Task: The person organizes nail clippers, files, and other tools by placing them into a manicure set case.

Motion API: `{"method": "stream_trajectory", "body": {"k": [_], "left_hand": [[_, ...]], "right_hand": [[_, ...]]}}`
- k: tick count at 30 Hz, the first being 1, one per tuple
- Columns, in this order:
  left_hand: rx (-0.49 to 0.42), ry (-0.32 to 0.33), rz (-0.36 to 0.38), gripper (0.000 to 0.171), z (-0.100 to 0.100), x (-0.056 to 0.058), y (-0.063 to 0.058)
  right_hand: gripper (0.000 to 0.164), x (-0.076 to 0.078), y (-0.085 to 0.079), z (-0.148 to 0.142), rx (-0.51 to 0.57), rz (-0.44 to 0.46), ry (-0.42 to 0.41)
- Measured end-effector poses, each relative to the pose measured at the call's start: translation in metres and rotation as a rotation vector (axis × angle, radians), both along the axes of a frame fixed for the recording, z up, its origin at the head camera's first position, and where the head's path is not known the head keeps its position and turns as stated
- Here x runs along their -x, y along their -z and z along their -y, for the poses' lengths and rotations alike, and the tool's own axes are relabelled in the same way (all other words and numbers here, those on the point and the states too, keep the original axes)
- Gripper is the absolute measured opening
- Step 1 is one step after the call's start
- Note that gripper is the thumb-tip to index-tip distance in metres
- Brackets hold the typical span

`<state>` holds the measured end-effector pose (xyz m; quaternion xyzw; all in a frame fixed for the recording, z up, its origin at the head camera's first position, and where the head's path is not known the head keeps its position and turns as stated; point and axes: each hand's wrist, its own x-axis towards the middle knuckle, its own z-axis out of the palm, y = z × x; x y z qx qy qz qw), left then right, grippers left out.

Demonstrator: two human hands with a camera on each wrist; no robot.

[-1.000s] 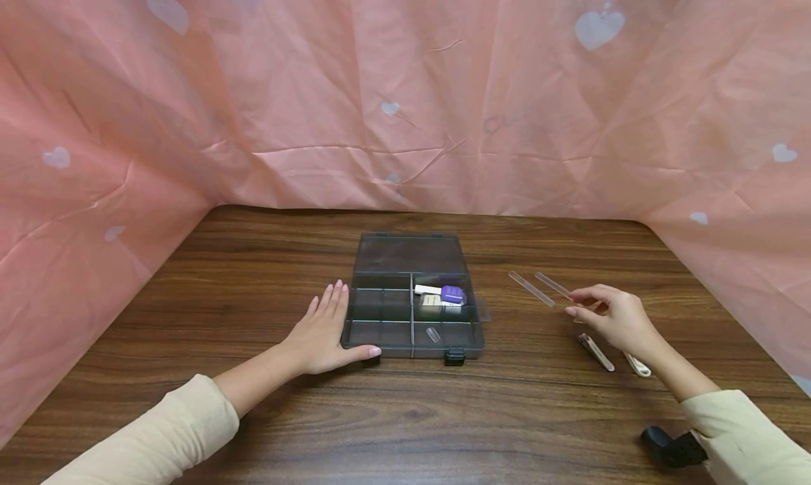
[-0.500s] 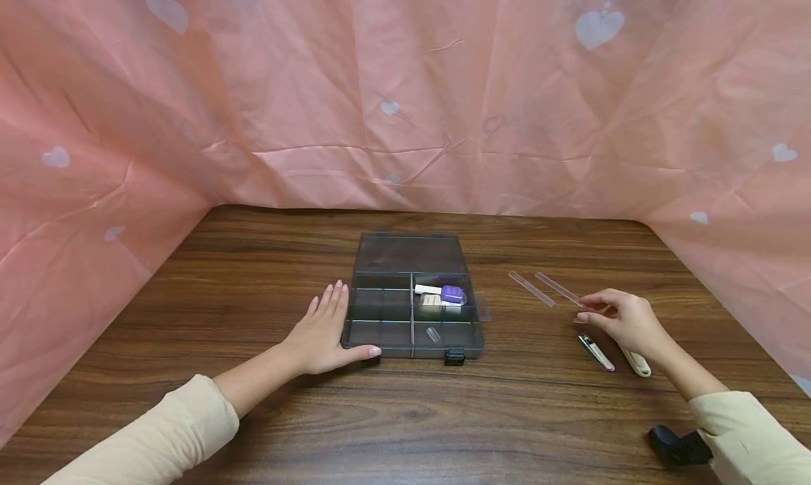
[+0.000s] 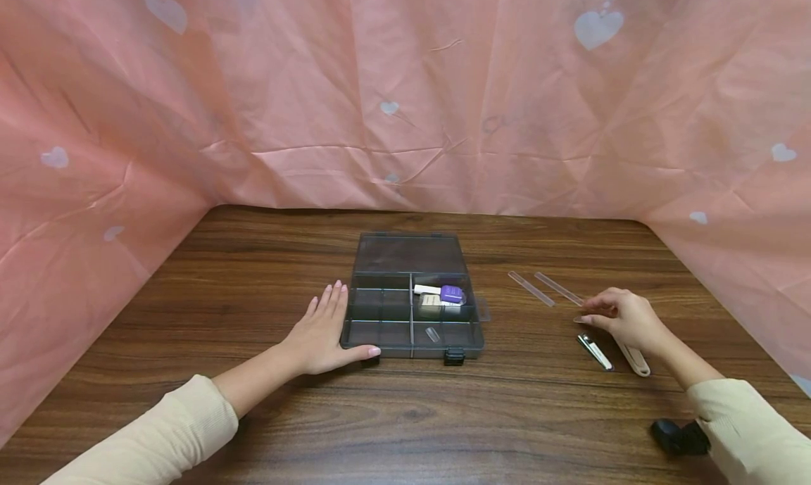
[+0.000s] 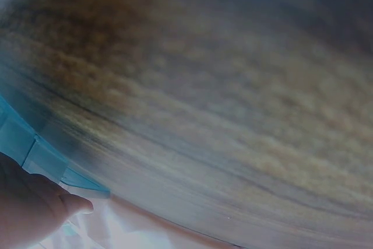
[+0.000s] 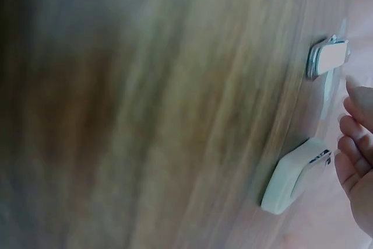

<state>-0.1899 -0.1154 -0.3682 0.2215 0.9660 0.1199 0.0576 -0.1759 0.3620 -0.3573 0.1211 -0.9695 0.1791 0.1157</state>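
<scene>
My left hand point(image 3: 319, 337) lies with straight fingers along the left side of a dark, see-through compartment box point(image 3: 380, 334), its thumb on the front edge. The box's lid lies back. Inside, on the right, are a purple nail polish bottle point(image 3: 452, 293), a pale bottle point(image 3: 432, 300) and a small clear nail tip point(image 3: 433, 334). At the right, my right hand point(image 3: 624, 319) is low over the table, fingers bent, at the near end of a clear strip point(image 3: 557, 288). A small clear piece point(image 3: 578, 319) shows at its thumb tip; whether it is pinched cannot be told.
Another clear strip point(image 3: 531, 288) lies left of the first. A nail clipper point(image 3: 595, 353) and a cream-coloured slim tool point(image 3: 636, 362) lie near the right hand. A black object point(image 3: 678, 437) is by the right sleeve. Pink cloth point(image 3: 405, 119) hangs around the wooden table.
My right hand has shifted slightly to the right, uncovering more of the clear strip's near end. My left hand and the box have stayed in place.
</scene>
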Motion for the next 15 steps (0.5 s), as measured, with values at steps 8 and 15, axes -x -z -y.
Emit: {"method": "stream_trajectory", "body": {"k": [8, 15], "left_hand": [[-0.002, 0.000, 0.000, 0.114, -0.0001, -0.0002, -0.0006], [-0.003, 0.001, -0.004, 0.114, -0.0001, -0.0005, -0.0014]], "right_hand": [[0.017, 0.0058, 0.0025, -0.0051, -0.018, 0.155, 0.006], [0.014, 0.0093, 0.0034, -0.0067, -0.014, 0.183, -0.002]]}}
